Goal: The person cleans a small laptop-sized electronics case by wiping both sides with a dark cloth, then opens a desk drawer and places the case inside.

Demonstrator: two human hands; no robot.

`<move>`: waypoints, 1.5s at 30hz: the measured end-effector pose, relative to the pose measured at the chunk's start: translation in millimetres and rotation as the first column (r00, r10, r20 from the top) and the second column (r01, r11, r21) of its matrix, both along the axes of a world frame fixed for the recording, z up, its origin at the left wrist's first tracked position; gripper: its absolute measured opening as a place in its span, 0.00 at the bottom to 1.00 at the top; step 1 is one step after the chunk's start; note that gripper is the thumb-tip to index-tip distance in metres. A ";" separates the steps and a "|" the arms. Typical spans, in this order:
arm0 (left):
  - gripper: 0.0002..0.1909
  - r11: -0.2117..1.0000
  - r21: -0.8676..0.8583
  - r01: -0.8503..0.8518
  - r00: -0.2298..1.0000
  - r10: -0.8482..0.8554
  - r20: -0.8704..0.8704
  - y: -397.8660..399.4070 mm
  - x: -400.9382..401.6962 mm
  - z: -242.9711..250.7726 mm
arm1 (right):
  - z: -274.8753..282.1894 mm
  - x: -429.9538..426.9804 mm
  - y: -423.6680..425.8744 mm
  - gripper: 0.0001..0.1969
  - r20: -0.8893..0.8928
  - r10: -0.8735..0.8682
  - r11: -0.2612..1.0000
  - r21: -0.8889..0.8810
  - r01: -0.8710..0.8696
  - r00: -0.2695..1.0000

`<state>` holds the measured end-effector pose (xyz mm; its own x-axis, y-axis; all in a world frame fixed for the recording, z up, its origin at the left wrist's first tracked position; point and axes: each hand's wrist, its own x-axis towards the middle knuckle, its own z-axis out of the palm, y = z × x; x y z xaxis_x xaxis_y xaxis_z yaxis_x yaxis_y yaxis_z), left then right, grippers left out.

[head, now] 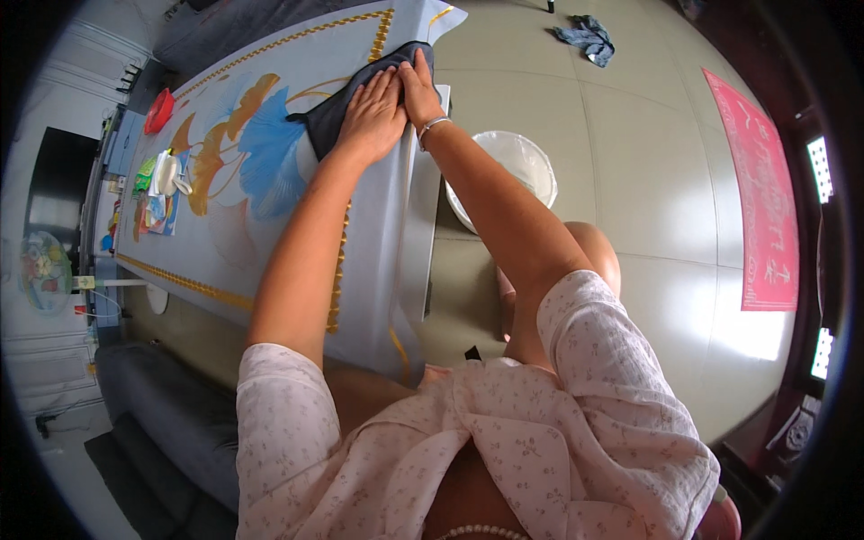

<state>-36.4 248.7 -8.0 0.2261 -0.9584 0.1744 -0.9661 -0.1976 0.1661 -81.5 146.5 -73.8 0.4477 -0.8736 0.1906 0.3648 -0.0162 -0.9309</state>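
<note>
A dark grey cloth (329, 124) with a black edge lies over a corner area of the table with its pale, flower-printed cover (371, 256). My left hand (374, 111) rests flat on the cloth, palm down, its fingers extended. Beside it, my right hand (420, 91), with a silver bangle at the wrist, also lies on the cloth near the table's edge. Its thumb side touches or nearly touches the left fingers; some of its fingers are hidden.
A lined white bin (520, 158) stands on the tiled floor by the table. On the table are a red bowl (159, 111) and a pile of small packets and papers (160, 185). A crumpled dark cloth (587, 39) lies on the floor; a grey sofa (169, 405) stands lower left.
</note>
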 end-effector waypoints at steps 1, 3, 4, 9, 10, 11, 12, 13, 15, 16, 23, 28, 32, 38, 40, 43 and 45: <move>0.32 1.000 0.008 -0.020 0.999 0.019 0.051 5.4 -3.6 -1.4 | -0.9 -2.4 4.6 0.33 0.013 0.015 1.000 0.008 -0.015 1.000; 0.33 1.000 -0.003 0.004 0.999 -0.004 0.048 11.2 -23.1 0.5 | -14.1 -16.9 5.6 0.34 0.110 0.053 0.997 0.046 -0.059 0.993; 0.33 0.998 0.053 -0.035 0.995 0.030 0.092 26.0 -25.7 1.9 | -10.9 -21.3 22.0 0.35 0.047 0.064 0.997 0.037 -0.066 0.997; 0.34 0.991 0.094 -0.091 0.992 0.082 0.101 94.1 -52.6 8.5 | 3.9 -58.9 93.5 0.35 -0.098 0.178 0.984 0.051 -0.173 0.979; 0.35 0.995 0.075 -0.064 0.995 0.058 0.085 104.6 -60.8 9.4 | 1.7 -68.0 100.7 0.34 -0.097 0.190 0.981 0.044 -0.187 0.977; 0.35 0.996 0.069 -0.051 0.996 0.046 0.078 115.7 -69.6 10.3 | -0.3 -76.5 108.7 0.34 -0.096 0.205 0.979 0.038 -0.202 0.974; 0.35 0.998 0.055 -0.028 0.996 0.024 0.082 131.5 -76.0 12.8 | -1.6 -85.6 121.2 0.34 -0.093 0.225 0.974 0.009 -0.225 0.970; 0.35 0.999 0.043 -0.002 0.997 -0.001 0.082 146.1 -82.7 13.1 | -4.4 -96.8 133.1 0.33 -0.094 0.241 0.970 -0.017 -0.244 0.966; 0.37 0.995 0.094 0.013 0.999 -0.017 0.036 182.5 -92.8 15.8 | -0.5 -121.8 165.4 0.33 -0.160 0.326 0.944 0.000 -0.331 0.932; 0.37 0.996 0.085 0.032 0.999 -0.035 0.028 198.9 -101.0 21.1 | 0.7 -134.6 179.8 0.32 -0.147 0.352 0.934 -0.001 -0.356 0.924; 0.35 0.998 0.049 0.048 0.996 -0.044 -0.082 295.0 -152.5 40.4 | 27.9 -217.4 259.0 0.29 -0.353 0.374 0.875 -0.173 -0.453 0.858; 0.33 0.999 -0.043 0.031 0.997 -0.034 -0.065 314.0 -147.2 39.5 | 45.1 -219.0 262.2 0.23 -0.408 0.385 0.862 -0.160 -0.480 0.827; 0.32 0.997 -0.070 -0.038 0.999 0.038 0.002 304.7 -116.5 36.6 | 78.3 -191.6 238.8 0.17 -0.364 0.259 0.766 -0.487 -0.420 0.895; 0.30 0.985 -0.112 -0.132 0.989 0.139 0.054 256.9 -34.0 16.9 | 71.6 -122.1 206.7 0.22 -0.509 -0.018 0.302 -0.823 -0.481 0.860; 0.29 0.978 -0.098 -0.184 0.977 0.193 0.091 245.1 -10.0 12.5 | 73.5 -99.7 204.9 0.27 -0.602 -0.068 0.291 -0.775 -0.561 0.796; 0.29 0.959 -0.074 -0.274 0.956 0.280 0.092 241.8 3.6 6.3 | 84.6 -76.2 213.6 0.30 -0.701 -0.108 0.284 -0.702 -0.653 0.705; 0.28 0.955 -0.084 -0.283 0.956 0.288 0.056 241.9 1.8 -0.6 | 76.8 -73.0 208.9 0.31 -0.692 -0.139 0.231 -0.718 -0.656 0.708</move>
<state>-34.6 490.6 -8.6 0.4742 -0.8392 0.2662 -0.8803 -0.4568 0.1280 -154.6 355.4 3.0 0.9399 -0.0808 0.3317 0.0269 -0.9510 -0.3080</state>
